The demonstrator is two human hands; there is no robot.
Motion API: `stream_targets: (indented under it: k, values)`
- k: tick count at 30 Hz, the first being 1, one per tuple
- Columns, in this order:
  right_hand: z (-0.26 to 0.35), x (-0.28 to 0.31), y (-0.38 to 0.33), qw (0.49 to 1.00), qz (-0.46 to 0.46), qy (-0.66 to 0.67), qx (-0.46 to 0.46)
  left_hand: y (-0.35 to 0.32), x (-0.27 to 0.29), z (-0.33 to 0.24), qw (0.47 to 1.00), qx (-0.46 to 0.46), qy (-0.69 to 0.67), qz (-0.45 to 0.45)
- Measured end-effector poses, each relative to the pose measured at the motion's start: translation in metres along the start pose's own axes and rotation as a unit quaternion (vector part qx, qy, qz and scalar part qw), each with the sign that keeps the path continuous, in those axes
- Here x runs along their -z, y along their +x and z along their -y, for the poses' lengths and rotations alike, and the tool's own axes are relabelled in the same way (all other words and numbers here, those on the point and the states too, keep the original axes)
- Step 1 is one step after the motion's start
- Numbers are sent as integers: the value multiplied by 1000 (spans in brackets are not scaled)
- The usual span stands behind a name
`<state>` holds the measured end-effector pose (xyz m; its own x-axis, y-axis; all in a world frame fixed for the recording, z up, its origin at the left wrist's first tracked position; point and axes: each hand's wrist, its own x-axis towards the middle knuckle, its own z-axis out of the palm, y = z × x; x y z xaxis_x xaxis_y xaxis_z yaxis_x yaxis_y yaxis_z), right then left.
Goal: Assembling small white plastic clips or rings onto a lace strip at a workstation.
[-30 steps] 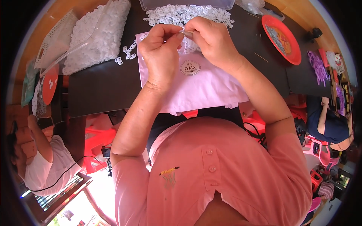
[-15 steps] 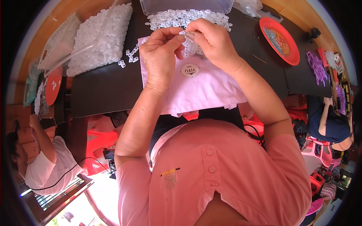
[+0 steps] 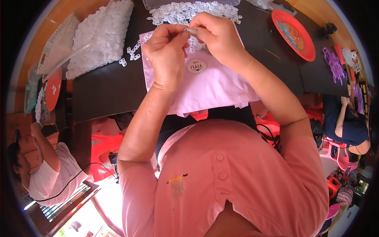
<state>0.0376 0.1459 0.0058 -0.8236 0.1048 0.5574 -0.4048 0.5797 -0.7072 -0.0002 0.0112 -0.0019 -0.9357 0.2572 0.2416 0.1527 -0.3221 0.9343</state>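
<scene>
My left hand (image 3: 162,51) and my right hand (image 3: 222,39) meet at the fingertips above a pink cloth (image 3: 221,89) on the dark table. Both are closed in a pinch, thumbs against fingers, around a small white plastic piece (image 3: 188,29) that the fingers mostly hide. Beneath the hands, more white pieces with holes lie on the cloth's upper part. Just beyond, a heap of similar white pieces (image 3: 173,14) spreads in front of a clear plastic box (image 3: 152,4). A few loose ones (image 3: 133,51) rest left of the cloth.
A large clear bag of white pieces (image 3: 98,39) fills the far left, by a white perforated basket (image 3: 55,43). At the right stand a red dish (image 3: 306,47) holding small grey parts and a bundle of purple strips (image 3: 333,65). Co-workers sit at left (image 3: 59,173) and right (image 3: 343,122).
The table and its things sit slightly higher and further left in the picture. My hands stay pinched together, with the fingertips a little closer around the small piece.
</scene>
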Motion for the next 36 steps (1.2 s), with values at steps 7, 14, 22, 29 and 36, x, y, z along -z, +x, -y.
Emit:
stream_targets:
  k: [7,14,22,29,36]
  values:
    - [-3,7,1,996,27,37,-73,1,-2,-2,1000,13,-20,7]
    - [-13,9,0,999,-1,-42,19,6,1,1,995,69,-57,43]
    - [-16,9,1,992,-24,-92,80,7,6,3,992,111,-32,51]
    - [-17,8,-1,991,-23,-102,86,6,4,2,993,99,28,52]
    - [-2,4,-3,989,31,85,-117,1,3,8,992,-3,116,39]
